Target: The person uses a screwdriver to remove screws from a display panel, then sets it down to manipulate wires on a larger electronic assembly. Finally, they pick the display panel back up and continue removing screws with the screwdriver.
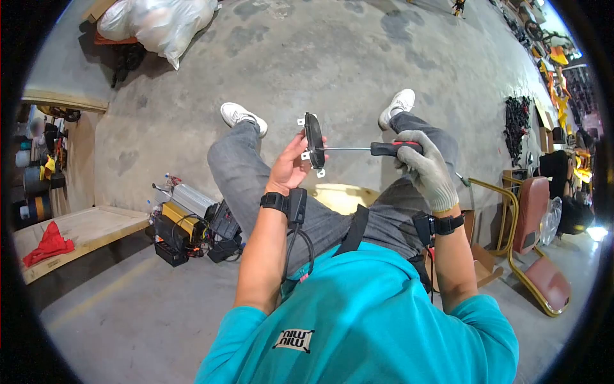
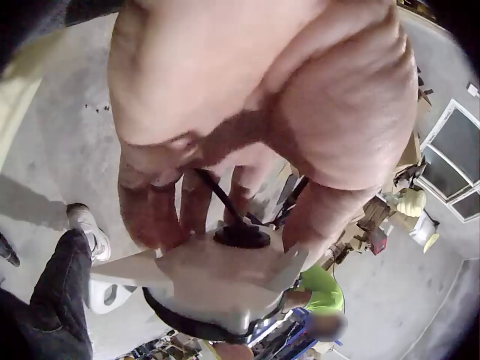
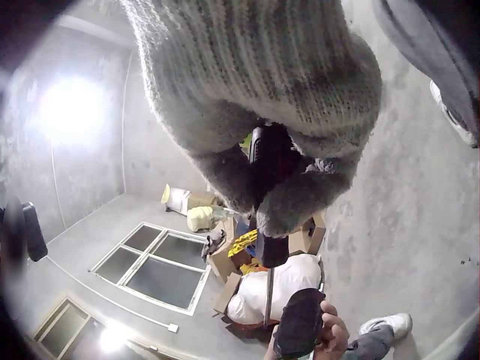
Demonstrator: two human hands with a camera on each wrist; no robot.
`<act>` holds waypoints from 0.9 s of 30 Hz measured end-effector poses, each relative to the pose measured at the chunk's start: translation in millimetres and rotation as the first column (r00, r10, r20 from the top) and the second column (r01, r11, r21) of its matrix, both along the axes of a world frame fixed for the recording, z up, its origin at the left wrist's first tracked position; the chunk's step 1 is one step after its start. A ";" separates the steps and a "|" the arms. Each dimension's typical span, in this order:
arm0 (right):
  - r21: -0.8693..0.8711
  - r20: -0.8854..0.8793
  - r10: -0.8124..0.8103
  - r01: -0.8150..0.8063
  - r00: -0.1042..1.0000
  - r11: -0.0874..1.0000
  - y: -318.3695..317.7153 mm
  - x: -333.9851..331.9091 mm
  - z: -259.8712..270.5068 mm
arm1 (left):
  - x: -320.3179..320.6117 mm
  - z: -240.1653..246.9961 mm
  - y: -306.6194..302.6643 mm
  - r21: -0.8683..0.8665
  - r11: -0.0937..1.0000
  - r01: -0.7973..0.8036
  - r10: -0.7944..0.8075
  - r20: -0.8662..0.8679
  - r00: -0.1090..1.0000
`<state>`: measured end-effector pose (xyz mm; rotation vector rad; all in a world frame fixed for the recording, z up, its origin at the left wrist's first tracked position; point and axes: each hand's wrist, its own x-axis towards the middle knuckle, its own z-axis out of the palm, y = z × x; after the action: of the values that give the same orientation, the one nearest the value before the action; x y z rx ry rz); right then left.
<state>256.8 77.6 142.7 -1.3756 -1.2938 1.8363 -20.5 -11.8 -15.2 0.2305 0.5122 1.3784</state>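
Note:
My bare left hand (image 1: 291,168) grips a dark oval part (image 1: 314,139) with small pale mounting tabs, held upright above my lap. In the left wrist view, its pale back (image 2: 214,281) faces the palm, and a black cable (image 2: 219,193) runs from a round black grommet. Thumb and fingertips pinch the edges of this back. My right hand (image 1: 423,165), in a grey knit glove, holds a screwdriver (image 1: 387,149) with a black and red handle. Its shaft points left and its far end meets the part's edge in the head view; the tip itself is hidden.
A yellowish round surface (image 1: 345,195) shows between my legs. Boxy devices with cables (image 1: 192,221) stand on the floor at left, beside a wooden platform (image 1: 89,233) bearing a red cloth. A chair (image 1: 534,224) lies at right. White bags (image 1: 160,25) sit farther off.

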 end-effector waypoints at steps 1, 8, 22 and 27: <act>0.010 -0.009 0.014 -0.014 1.000 1.000 -0.8 -0.8 0.2 | 1.2 2.3 -0.1 -0.008 1.000 -0.017 0.017 0.005 1.000; 0.040 0.030 0.037 -0.038 0.999 0.998 0.2 -1.3 -3.7 | -0.9 -2.3 -2.0 -0.011 1.000 0.015 -0.015 -0.031 0.999; 0.056 0.076 0.089 -0.093 0.993 0.994 0.8 -1.9 -2.9 | -1.1 -7.9 -3.0 -0.017 0.999 0.030 -0.030 -0.054 0.998; 0.044 0.067 0.084 -0.087 0.994 0.995 0.9 -1.9 -3.2 | -0.2 -8.2 -3.6 -0.043 0.999 0.027 -0.030 -0.080 0.996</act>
<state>255.0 78.5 139.5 -1.3852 -1.4401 1.8185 -20.8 -15.4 -23.3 0.2590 0.6017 1.3337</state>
